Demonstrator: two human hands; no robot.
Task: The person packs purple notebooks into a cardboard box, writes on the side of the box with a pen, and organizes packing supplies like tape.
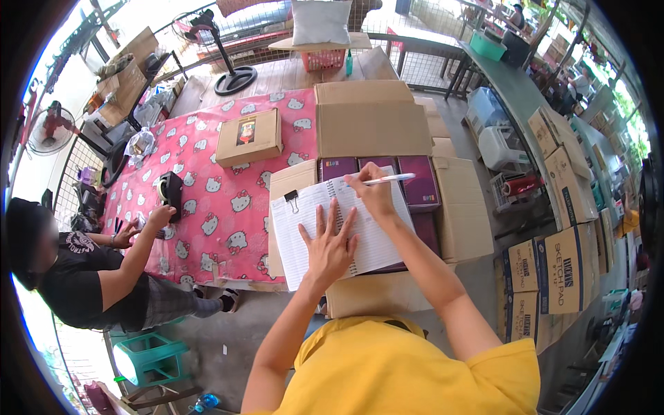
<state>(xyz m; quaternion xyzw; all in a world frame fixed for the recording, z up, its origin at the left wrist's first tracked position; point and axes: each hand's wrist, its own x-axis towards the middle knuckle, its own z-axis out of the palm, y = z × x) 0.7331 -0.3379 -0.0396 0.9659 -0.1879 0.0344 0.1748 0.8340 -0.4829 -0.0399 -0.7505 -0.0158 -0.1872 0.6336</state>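
Observation:
An open spiral notebook (377,238) with written pages lies across the top of an open cardboard box (373,131). My left hand (328,245) rests flat on its pages, fingers spread. A white pen (393,178) is gripped in my right hand (371,192), over the notebook's upper part near the spiral. A black binder clip (291,200) holds the left page's upper edge. Beneath the notebook, several purple boxes (423,188) fill the carton; the notebook hides part of them. The carton's flaps are folded outward.
A pink patterned tablecloth (207,228) covers the table at left, with a closed cardboard box (249,137) and a black tape dispenser (169,194). A co-worker (90,270) stands at its left end. Stacked cartons (553,270) stand at right, and a green stool (151,358) at lower left.

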